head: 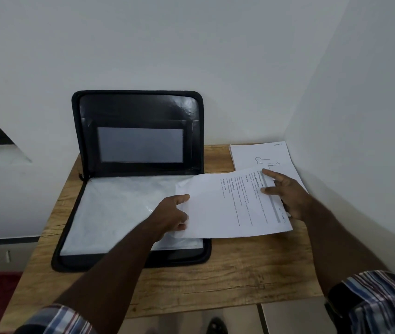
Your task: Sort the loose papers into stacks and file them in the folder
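The filing step looks to be in hand: a printed sheet (233,203) is held over the right part of the open zip folder (133,179), half of it above the folder's lower panel and half reaching out over the wooden desk (227,268). The left hand (173,216) takes the sheet's left edge, thumb on top and fingers tucked beneath, so its grip is closed on the paper; the right hand (285,194) lies with straight fingers spread on the sheet's right end, pressing and steering rather than clasping it. Behind the right hand, in the desk's far right corner against the wall, a stack of papers (261,156) waits, its top page showing a faint line drawing. The folder's upper flap leans on the wall, with a clear window pocket (140,145) in it, while the lower panel carries a crinkled plastic sleeve (119,208). The next move, I judge, calls for squaring the sheet to the panel and sliding it leftward into or onto that sleeve — the left hand leading the edge in, the right feeding from behind and keeping the page flat so it does not buckle. Hard to settle: whether the sheet is single or several held together, where the sleeve's opening lies, and whether any pages already sit inside it, since the plastic glares. The print is too small to read, the left fingers are hidden under the paper, and the sheet and the right hand cover the near part of the stack.
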